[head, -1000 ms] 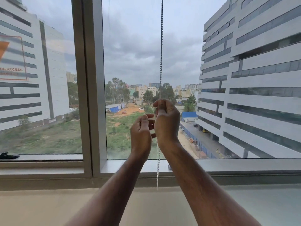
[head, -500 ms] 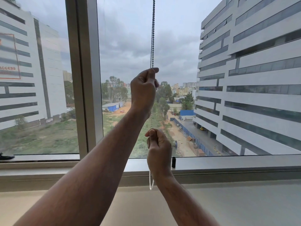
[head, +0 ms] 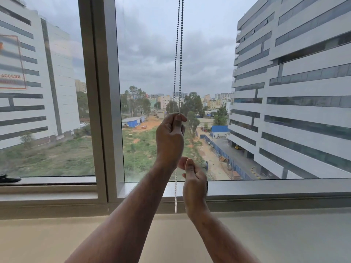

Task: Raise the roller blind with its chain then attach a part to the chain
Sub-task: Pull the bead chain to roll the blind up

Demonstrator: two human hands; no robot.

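Observation:
The beaded blind chain (head: 179,54) hangs as two strands in front of the window pane. My left hand (head: 171,137) is the upper one and is closed around the chain where the strands enter its fingers. Below that wrist the white lower end of the chain (head: 175,196) hangs straight down to the sill. My right hand (head: 193,179) is lower, just right of that hanging end, with its fingers curled and its thumb up; I see no chain in it. A small black part (head: 207,186) stands on the sill, mostly hidden behind my right hand. The blind itself is out of view above.
A thick grey window mullion (head: 102,92) stands left of the chain. The metal sill (head: 266,188) runs across below the glass, with a pale ledge (head: 284,234) in front of it. A dark object (head: 7,179) lies on the far left sill.
My left hand reached up the chain and has now come down with it in its grip. My right hand dropped from the upper grip to the sill level and stays there.

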